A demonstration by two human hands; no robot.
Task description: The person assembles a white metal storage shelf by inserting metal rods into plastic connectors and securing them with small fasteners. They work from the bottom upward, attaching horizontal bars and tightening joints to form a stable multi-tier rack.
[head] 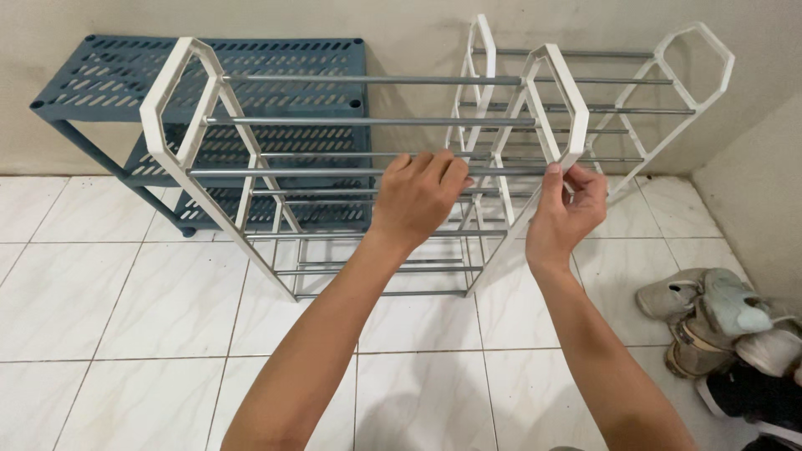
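Rack: a white plastic-framed shoe rack with grey metal rods stood on the white tiled floor.
Left hand: curled over a rod near the rack's middle.
Right hand: pinched the rack's right end frame, apart from the left hand.
Behind rack: a blue slotted plastic shelf; a second white rack.
Right of rack: a heap of shoes.
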